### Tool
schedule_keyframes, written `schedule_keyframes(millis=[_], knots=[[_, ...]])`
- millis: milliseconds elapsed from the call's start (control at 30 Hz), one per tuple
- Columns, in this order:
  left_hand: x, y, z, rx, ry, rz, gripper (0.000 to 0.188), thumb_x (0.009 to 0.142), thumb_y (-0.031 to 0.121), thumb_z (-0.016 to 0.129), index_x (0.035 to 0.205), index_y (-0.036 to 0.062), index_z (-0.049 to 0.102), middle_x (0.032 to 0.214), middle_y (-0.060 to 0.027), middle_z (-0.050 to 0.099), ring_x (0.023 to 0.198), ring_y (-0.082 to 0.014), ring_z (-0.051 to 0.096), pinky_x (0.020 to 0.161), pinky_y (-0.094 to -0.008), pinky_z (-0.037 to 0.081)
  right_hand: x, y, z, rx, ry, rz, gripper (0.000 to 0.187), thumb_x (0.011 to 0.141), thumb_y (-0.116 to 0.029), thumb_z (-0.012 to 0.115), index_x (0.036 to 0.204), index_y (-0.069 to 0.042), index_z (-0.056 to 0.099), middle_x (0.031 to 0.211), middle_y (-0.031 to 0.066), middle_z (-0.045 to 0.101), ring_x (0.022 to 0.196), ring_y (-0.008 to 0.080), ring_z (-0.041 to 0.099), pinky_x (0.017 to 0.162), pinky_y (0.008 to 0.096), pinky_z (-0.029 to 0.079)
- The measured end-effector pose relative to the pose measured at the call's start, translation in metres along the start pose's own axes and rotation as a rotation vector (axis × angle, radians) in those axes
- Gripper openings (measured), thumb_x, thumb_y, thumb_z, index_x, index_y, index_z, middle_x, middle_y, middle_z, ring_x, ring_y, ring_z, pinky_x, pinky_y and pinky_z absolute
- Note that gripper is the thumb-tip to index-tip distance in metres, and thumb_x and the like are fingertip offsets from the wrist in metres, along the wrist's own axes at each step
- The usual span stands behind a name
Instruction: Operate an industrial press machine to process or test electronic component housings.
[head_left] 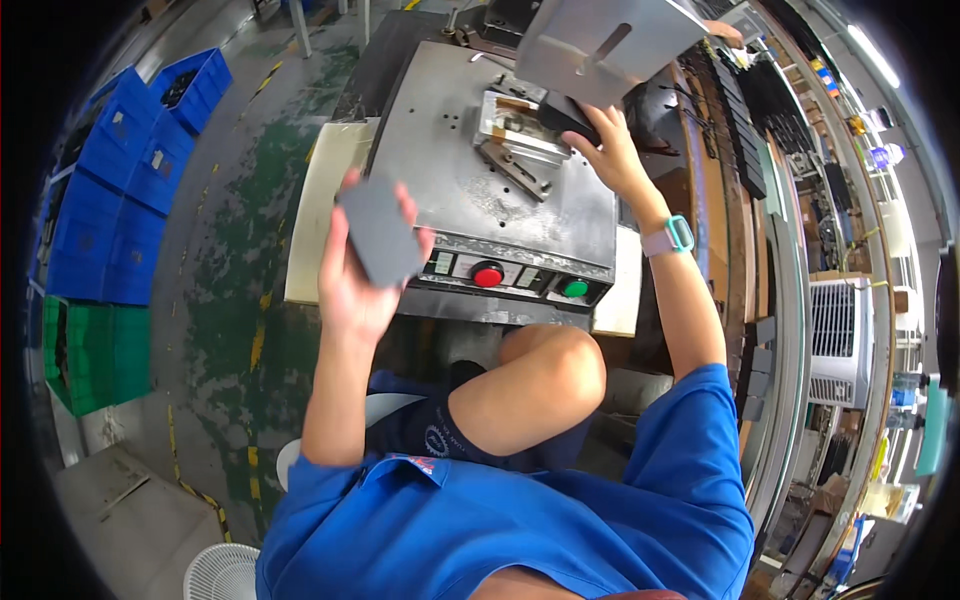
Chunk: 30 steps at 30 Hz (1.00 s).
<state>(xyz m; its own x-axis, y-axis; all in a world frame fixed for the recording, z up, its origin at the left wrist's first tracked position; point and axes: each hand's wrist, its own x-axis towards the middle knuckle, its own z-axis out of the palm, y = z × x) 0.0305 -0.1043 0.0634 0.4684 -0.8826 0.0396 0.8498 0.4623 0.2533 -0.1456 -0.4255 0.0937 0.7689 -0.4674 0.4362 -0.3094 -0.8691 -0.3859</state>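
Note:
In my left hand (352,290) is a flat dark grey rectangular block (380,232) with rounded corners, gripped along its edges above the machine's left front corner. My right hand (612,155) reaches forward over the machine, its fingers and thumb on a black rectangular piece (562,113). That piece is at the right end of a clear and metal fixture (497,125); whether it rests in the fixture or is held just over it I cannot tell. A slotted metal bar (516,171) lies at the fixture's near side. The fixture sits on a worn steel machine top (430,150).
A slotted metal plate (600,50) overhangs the fixture. On the front panel are a red button (487,274) and a green button (574,288). Blue bins (125,150) and a green bin (100,355) stand at left. Black pieces (735,130) line the right-hand bench.

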Motion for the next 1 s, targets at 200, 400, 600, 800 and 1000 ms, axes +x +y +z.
schedule_keyframes(millis=[200, 400, 600, 800, 1000], knots=[[-0.069, 0.01, -0.055, 0.42, 0.197, -0.066, 0.055, 0.09, 0.024, 0.066, 0.14, 0.016, 0.043, 0.117, -0.0134, 0.055, 0.105, -0.0196, 0.057, 0.087, -0.037, 0.05, 0.03, -0.014, 0.03, -0.267, -0.19, -0.306, 0.061, 0.096, -0.034, 0.06, 0.151, -0.019, 0.039, 0.132, 0.0194, 0.05, 0.119, 0.0385, 0.049, 0.103, 0.0454, 0.039], [-0.057, -0.011, -0.057, 1.112, 0.224, 0.028, 0.059, 0.079, 0.002, 0.072, 0.132, 0.0108, 0.047, 0.11, -0.0109, 0.058, 0.102, -0.0199, 0.057, 0.092, -0.0345, 0.048, 0.016, -0.028, 0.01, -0.382, -0.345, -0.252, 0.078, 0.09, -0.036, 0.068, 0.156, -0.02, 0.028, 0.148, 0.0194, 0.039, 0.13, 0.0396, 0.043, 0.107, 0.0513, 0.036], [-0.042, -0.011, -0.063, 1.628, 0.089, 0.285, 0.062, 0.073, -0.004, 0.073, 0.128, 0.0089, 0.05, 0.114, -0.009, 0.058, 0.105, -0.0222, 0.057, 0.098, -0.0335, 0.044, -0.105, -0.083, -0.039, -0.551, -0.683, 0.077, 0.11, 0.067, -0.044, 0.085, 0.156, -0.018, 0.024, 0.157, 0.0197, 0.026, 0.144, 0.0413, 0.028, 0.111, 0.0554, 0.032], [-0.035, -0.025, 0.004, 1.257, -0.073, 0.286, 0.057, 0.075, 0.002, 0.074, 0.127, 0.0061, 0.05, 0.119, -0.0095, 0.059, 0.107, -0.0225, 0.057, 0.102, -0.0335, 0.041, -0.16, -0.099, -0.055, -0.301, -0.223, 0.042, 0.11, 0.063, -0.043, 0.087, 0.152, -0.009, 0.032, 0.153, 0.0232, 0.032, 0.14, 0.0413, 0.033, 0.112, 0.0491, 0.032], [0.012, -0.085, 0.107, 1.176, -0.459, 0.151, 0.057, 0.096, 0.028, 0.056, 0.145, 0.0047, 0.037, 0.138, -0.0156, 0.049, 0.123, -0.0244, 0.049, 0.106, -0.0362, 0.037, -0.119, -0.172, -0.052, 1.07, -0.176, 0.242, 0.064, 0.089, -0.044, 0.072, 0.129, 0.001, 0.051, 0.118, 0.0158, 0.061, 0.106, 0.0263, 0.059, 0.09, 0.0379, 0.049]])
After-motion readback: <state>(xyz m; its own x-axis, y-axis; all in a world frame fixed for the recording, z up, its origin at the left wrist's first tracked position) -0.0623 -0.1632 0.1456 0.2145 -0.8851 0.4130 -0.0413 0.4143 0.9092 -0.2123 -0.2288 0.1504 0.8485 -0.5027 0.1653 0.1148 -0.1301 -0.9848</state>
